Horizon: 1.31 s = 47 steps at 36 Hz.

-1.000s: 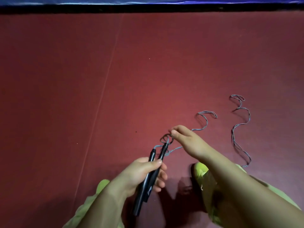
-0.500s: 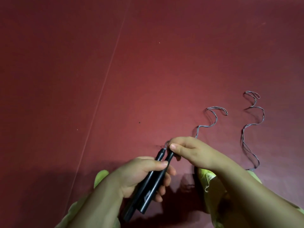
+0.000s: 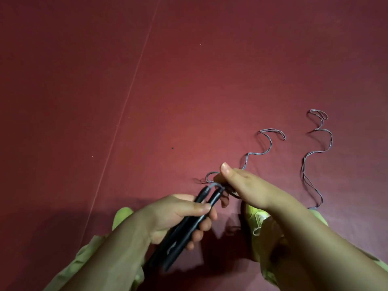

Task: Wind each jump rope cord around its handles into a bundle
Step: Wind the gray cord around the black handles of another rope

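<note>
Two black jump rope handles [image 3: 189, 229] lie side by side in my left hand [image 3: 178, 217], which grips them with their tips pointing up and to the right. A thin grey cord [image 3: 266, 148] leaves the tips and snakes away over the red floor. My right hand [image 3: 243, 185] pinches the cord right at the handle tips, where a small loop [image 3: 211, 176] curls. A further stretch of cord [image 3: 315, 156] lies in waves at the right.
The red mat floor [image 3: 189, 80] fills the view, with a pale seam line [image 3: 126, 101] running diagonally at the left. My yellow-green shoes [image 3: 255, 215] and light green trouser legs [image 3: 92, 257] show under my arms.
The view tilted down, so the dark strip at the top left the frame. My right hand stayed at the handle tips and turned over, and the small cord loop shows beside the tips again.
</note>
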Tool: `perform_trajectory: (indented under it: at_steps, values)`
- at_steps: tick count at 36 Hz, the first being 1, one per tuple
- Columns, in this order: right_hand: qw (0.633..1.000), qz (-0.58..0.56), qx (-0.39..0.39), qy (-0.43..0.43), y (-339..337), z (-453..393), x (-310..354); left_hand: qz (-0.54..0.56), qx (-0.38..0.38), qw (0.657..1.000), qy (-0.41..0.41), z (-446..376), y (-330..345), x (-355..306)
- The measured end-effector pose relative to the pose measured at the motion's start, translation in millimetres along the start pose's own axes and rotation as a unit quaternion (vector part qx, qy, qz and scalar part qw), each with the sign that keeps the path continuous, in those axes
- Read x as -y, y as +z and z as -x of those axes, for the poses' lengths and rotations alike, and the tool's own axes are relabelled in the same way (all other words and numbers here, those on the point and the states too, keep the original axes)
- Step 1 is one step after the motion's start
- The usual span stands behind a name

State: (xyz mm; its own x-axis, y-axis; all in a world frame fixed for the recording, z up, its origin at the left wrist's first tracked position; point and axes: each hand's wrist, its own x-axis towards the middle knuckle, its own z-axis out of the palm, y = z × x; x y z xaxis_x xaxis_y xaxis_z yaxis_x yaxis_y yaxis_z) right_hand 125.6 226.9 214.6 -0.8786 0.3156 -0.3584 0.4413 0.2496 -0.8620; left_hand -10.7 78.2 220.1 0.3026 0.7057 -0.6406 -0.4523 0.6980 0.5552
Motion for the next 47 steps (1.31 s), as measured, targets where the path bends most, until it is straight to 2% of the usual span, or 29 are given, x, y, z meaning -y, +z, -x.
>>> perform_trajectory:
  at_steps: [4,7,12,17,20,23,27,29,32,35,37,39,42,47]
  values:
    - [1.0,-0.023,-0.005,0.002,-4,5,-5,0.117,0.05,0.989,0.079,-4,-7,-1]
    - [0.998,-0.067,-0.007,0.0,-1,6,-4,0.16,0.102,0.974,0.124,-7,-12,-1]
    - [0.994,-0.112,-0.014,0.015,12,3,-4,0.217,0.037,0.96,0.175,-10,-5,1]
    - [0.998,-0.048,-0.03,0.008,19,-1,-4,0.277,0.037,0.932,0.23,-12,-11,-4]
    - [0.998,-0.033,-0.06,-0.01,22,0,-4,0.269,0.019,0.935,0.231,-13,-14,-6]
    - [0.998,-0.018,-0.055,-0.021,23,3,-1,0.243,-0.018,0.941,0.235,-14,-16,-5]
    - [0.999,0.0,-0.028,-0.033,26,5,6,0.25,0.002,0.932,0.262,-12,-17,-5]
    - [0.998,0.03,-0.028,-0.039,25,6,9,0.249,-0.016,0.931,0.266,-13,-20,-5]
    - [0.99,0.139,-0.014,-0.038,22,9,16,0.237,-0.048,0.932,0.268,-14,-25,-3]
    - [0.97,0.24,-0.002,-0.042,24,10,22,0.153,-0.123,0.948,0.249,-15,-24,-2]
    - [0.949,0.311,-0.004,-0.06,24,11,23,0.017,-0.202,0.956,0.212,-18,-24,0]
    - [0.927,0.363,-0.018,-0.09,20,13,25,-0.097,-0.228,0.954,0.169,-21,-29,4]
    - [0.94,0.311,-0.019,-0.141,11,17,29,-0.211,-0.179,0.957,0.084,-21,-29,9]
    - [0.985,0.138,0.027,-0.102,-1,22,30,-0.268,-0.027,0.963,0.023,-30,-8,18]
